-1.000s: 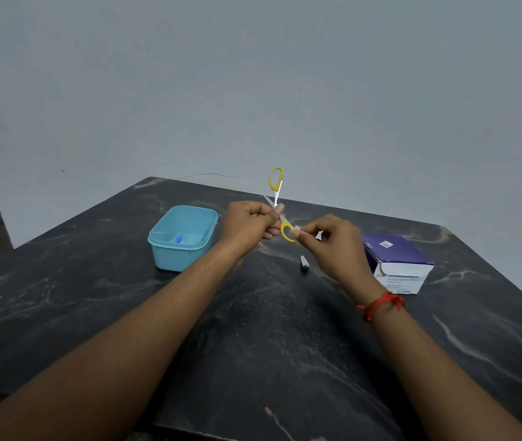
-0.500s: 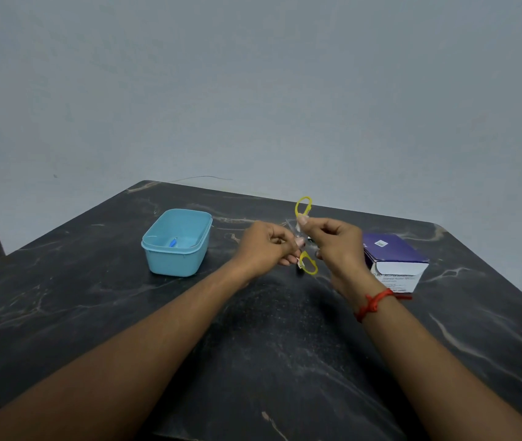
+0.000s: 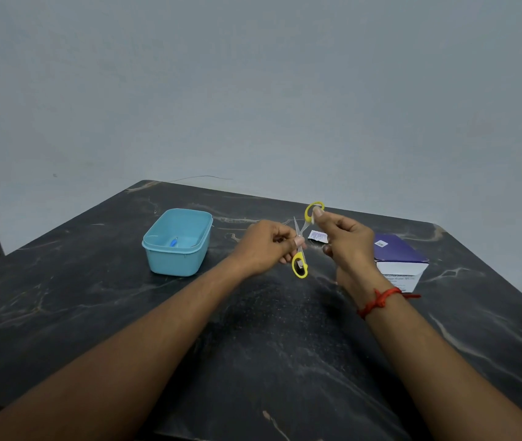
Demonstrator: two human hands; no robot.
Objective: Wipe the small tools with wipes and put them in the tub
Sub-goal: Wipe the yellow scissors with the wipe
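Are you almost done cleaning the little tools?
Done: one small blue thing lies in the tub. In hand: the left grip and right grip hold the yellow scissors, seemingly a wipe on one handle. Left: the scissors must go into the tub.

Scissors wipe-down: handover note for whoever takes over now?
Left hand grips the yellow-handled scissors near the pivot, blades open, above the table.
Right hand pinches what looks like a white wipe on the upper handle loop.
Teal tub, left of the hands, holds one small blue item, likely already done.
To do: finish wiping the scissors, then put them in the tub.
White sachet lies behind the hands; purple box at right.
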